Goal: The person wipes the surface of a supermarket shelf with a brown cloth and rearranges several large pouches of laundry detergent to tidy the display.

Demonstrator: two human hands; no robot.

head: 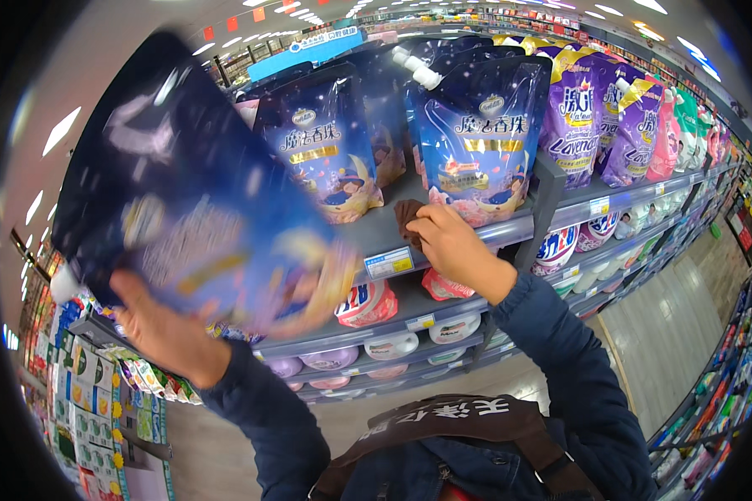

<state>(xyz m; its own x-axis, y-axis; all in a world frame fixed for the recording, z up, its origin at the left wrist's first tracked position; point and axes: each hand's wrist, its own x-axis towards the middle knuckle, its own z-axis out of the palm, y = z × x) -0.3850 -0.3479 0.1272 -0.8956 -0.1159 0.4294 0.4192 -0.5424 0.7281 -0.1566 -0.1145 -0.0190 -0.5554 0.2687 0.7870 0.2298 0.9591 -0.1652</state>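
Lifted and tilted on the left is a large dark-blue spouted laundry pouch (207,206), blurred by motion, with my left hand (169,332) gripping its lower left side near the white cap. My right hand (451,244) holds a crumpled brown cloth (408,222) against the top shelf (376,225) near its front edge. Just behind that hand stands a similar blue pouch (482,144), upright with a white spout. Another blue pouch (326,144) stands between it and the lifted one, and more are behind them.
Purple pouches (573,119) stand beyond a grey divider (548,188) on the right. Below are lower shelves with bottles (391,344). A price tag (388,263) sits on the shelf edge. Boxed goods (88,401) are at the lower left, another stocked shelf (714,401) at the right.
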